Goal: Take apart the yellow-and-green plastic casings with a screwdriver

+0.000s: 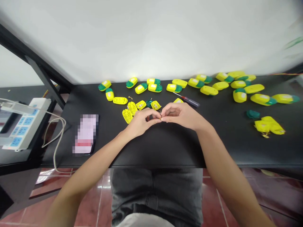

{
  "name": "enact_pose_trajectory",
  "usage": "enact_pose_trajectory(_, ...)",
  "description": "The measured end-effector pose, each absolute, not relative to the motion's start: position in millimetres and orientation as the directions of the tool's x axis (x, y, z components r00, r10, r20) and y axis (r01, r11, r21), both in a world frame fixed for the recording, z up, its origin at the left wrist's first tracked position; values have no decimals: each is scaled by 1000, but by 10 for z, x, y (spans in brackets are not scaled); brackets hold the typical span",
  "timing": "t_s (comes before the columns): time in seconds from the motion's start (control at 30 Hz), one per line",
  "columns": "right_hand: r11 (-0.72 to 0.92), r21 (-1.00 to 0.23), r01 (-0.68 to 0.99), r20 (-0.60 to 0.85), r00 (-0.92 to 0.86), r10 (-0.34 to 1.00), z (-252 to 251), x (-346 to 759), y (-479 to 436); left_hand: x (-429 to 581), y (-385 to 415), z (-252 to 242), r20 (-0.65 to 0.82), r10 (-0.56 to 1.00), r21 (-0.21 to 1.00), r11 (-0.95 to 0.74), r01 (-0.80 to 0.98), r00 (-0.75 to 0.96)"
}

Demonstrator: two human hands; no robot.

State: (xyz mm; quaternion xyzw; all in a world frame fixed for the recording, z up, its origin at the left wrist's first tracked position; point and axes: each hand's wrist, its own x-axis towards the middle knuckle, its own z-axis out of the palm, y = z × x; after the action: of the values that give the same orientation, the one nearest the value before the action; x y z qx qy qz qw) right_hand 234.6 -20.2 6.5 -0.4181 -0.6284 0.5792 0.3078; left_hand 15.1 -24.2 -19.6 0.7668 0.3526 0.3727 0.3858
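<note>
left forearm (87, 167) and right forearm (224, 164) enter from the lower edge of the view, above grey denim jeans (156, 192), and converge over the table.

small brass-coloured part (161, 119) is located between the two hands, above the table surface. it is mostly hidden by the fingers, so its exact type cannot be determined.

left hand (142, 121): fingers curled closed, fingertips (155, 116) pinching the part. right hand (181, 116): fingers also closed, fingertips (164, 118) meeting the left fingertips on the part.

just beyond the left hand lie open yellow plastic case halves (132, 108), with a dark green case piece (149, 103) among them. a screwdriver (187, 100) with a dark translucent handle lies beyond the right hand. assembled yellow-and-green capsule cases (203, 84) are spread along the far side of the black table (170, 148), below a white wall (151, 37).

at far right are a loose green piece (252, 114) and a pile of yellow shells (270, 126). left of the hands lies a phone (85, 134), its face blurred. further left, a white power strip (23, 124) sits beyond the table.
</note>
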Motion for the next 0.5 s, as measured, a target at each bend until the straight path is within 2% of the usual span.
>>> enact_pose_trajectory(0.23, -180, -968, 174, -248, -590, 768, 69, 2388, -160, 189, -286, -227, 300, 759, 753, -561, 345, 577)
enact_pose_trajectory(0.5, -185, -954, 235, -294, -625, 724, -12, 2446, -133, 226, -307, -318, 319, 662, 618, -688, 381, 679)
